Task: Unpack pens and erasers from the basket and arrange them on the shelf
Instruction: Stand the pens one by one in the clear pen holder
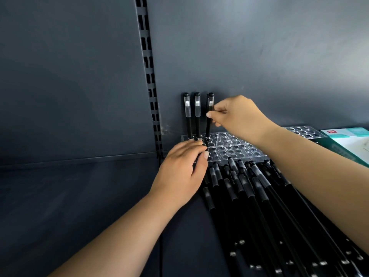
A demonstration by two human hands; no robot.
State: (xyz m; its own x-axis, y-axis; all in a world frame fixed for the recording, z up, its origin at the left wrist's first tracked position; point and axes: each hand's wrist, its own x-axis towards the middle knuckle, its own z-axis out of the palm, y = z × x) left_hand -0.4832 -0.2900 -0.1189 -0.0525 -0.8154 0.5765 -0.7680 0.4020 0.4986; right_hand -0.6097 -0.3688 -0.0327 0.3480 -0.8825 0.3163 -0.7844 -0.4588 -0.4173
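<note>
Head view shows the right hand (237, 114) pinching a black pen (209, 114) between thumb and fingertips, its lower end at or just inside a hole in the back row of a clear acrylic holder (229, 150) standing against the dark rear panel (259, 47). The left hand (181, 172) rests on the holder's near left corner, fingers gently curled over the edge, seemingly steadying it rather than gripping anything. From where I stand, the risk is the tilt: this pen leans a little toward the two pens (192, 114) already upright beside it, so pushing down off-line could jam the tip on the hole's rim, nudge the neighbours, or slide the light holder if the left hand eases off. Each pen looks slim and black with a clear band near a black cap. Plenty more lie in a loose heap of pens (259, 206) on the shelf (79, 196) just in front of the holder, easy to scatter with a forearm. A white and teal box (349, 140) sits at the right.
</note>
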